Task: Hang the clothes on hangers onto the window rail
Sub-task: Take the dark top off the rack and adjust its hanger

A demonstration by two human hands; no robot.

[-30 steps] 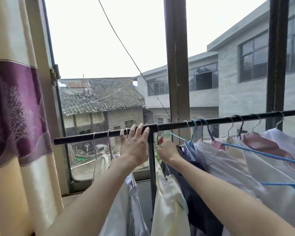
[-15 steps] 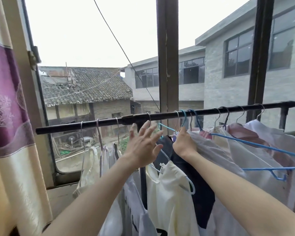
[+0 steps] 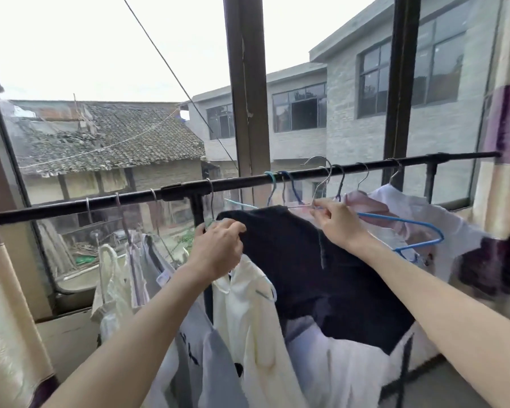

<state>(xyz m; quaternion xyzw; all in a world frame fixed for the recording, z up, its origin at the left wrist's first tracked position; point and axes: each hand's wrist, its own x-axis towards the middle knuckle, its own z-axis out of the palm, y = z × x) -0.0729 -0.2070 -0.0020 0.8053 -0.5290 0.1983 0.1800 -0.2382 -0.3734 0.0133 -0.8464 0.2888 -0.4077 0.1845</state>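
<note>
Dark garment (image 3: pixel 301 260) — we hold it just below the rail (image 3: pixel 248 182), its width running along the bar. Left hand (image 3: pixel 218 248) grips its left edge; right hand (image 3: pixel 336 222) pinches a wire hanger (image 3: pixel 321 184) — nearer the bar.

rail (image 3: pixel 277 175) spans 9 to 3 o'clock before the window post (image 3: pixel 249 113) | hung clothes (image 3: pixel 124 278) below rail at 8 o'clock | left hand (image 3: pixel 217 250) at 6, right hand (image 3: pixel 337 223) at 4, garment (image 3: pixel 301 260) between them | loose hanger (image 3: pixel 407 231) at 3, seemingly off the rail | curtains (image 3: pixel 504 172) at both edges
</note>
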